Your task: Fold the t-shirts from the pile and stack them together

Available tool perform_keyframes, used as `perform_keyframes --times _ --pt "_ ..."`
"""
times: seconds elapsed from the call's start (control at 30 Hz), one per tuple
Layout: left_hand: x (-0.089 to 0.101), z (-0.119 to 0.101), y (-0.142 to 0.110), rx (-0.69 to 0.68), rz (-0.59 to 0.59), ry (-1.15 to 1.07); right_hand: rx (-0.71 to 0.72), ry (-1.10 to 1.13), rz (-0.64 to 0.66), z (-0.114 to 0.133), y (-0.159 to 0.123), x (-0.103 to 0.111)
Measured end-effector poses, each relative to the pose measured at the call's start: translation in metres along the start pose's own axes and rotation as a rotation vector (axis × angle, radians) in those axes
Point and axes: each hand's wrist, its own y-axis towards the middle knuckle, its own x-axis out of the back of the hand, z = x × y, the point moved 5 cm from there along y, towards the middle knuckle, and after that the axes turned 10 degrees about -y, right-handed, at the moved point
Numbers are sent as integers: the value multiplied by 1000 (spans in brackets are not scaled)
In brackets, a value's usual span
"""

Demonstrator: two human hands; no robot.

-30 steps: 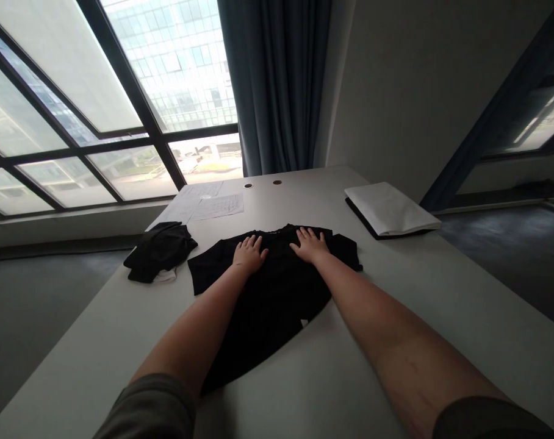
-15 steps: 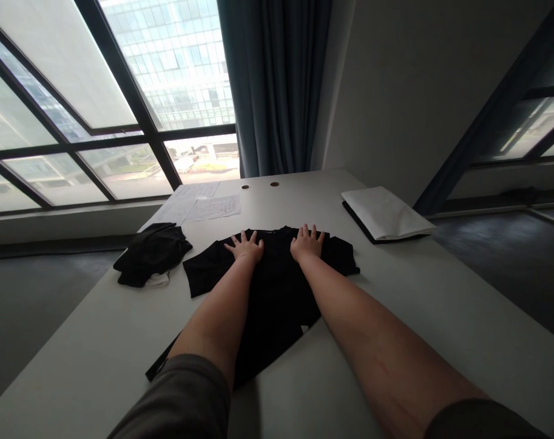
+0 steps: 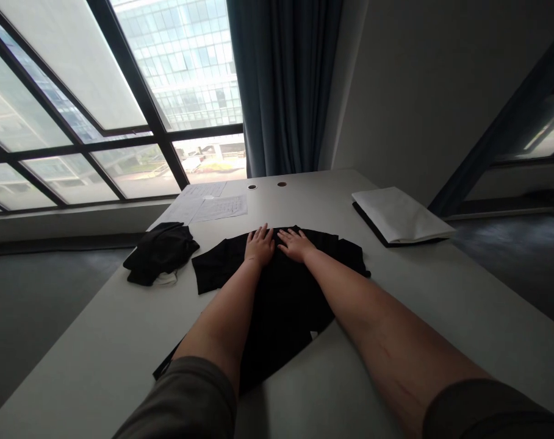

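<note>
A black T-shirt (image 3: 286,305) lies spread on the white table, its collar end away from me and its sleeves out to both sides. My left hand (image 3: 259,245) rests flat near the collar, fingers stretched out. Close beside it, my right hand (image 3: 296,245) also lies flat on the cloth, its fingers extended and angled toward the left. Neither hand grips the fabric. Part of the shirt's left side is hidden under my left forearm. A small white tag (image 3: 313,335) shows at the shirt's lower right edge.
On the left of the table (image 3: 396,323) sits a crumpled black garment (image 3: 160,253) with a bit of white cloth under it. Printed papers (image 3: 219,207) lie at the far left. A white folded item (image 3: 400,213) rests on something black at the right. Behind hangs a blue curtain (image 3: 286,91).
Both hands have slid inward along the collar end of the T-shirt and are now closer together, their fingers less spread. The view has shifted slightly.
</note>
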Motion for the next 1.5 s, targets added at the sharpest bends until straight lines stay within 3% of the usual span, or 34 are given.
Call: perform_keyframes --times 0.1,0.3,0.47,0.53,0.63,0.73,0.8,0.97,1.07,1.17,1.37,1.5 --pt "-7 0 6 -54 127 3 64 1 17 -1 -1 0" --pt "-6 8 21 -5 162 -3 42 -12 -31 -2 -9 5" --pt "-4 9 23 17 163 -8 -404 -34 -143 -16 -27 13" --pt "-3 9 23 27 163 -10 -496 -31 -177 -17 -35 16" --pt "-2 7 23 35 157 -13 -352 -32 -250 -8 -38 23" --pt "0 6 20 30 137 -13 -195 1 -202 -2 -33 19" --pt "2 6 17 35 112 -11 -200 17 -147 -4 -28 14" --pt "16 17 5 237 -160 -5 -232 37 -74 -15 -10 2" --pt "19 17 -1 293 -222 13 -241 46 -32 -19 -3 -1" --pt "20 15 -4 290 -221 51 -257 56 -9 -21 -1 -1" --pt "22 9 2 253 -116 59 -244 41 -188 -17 -16 12" --pt "37 3 -3 171 -7 76 -266 18 -258 -13 -24 27"
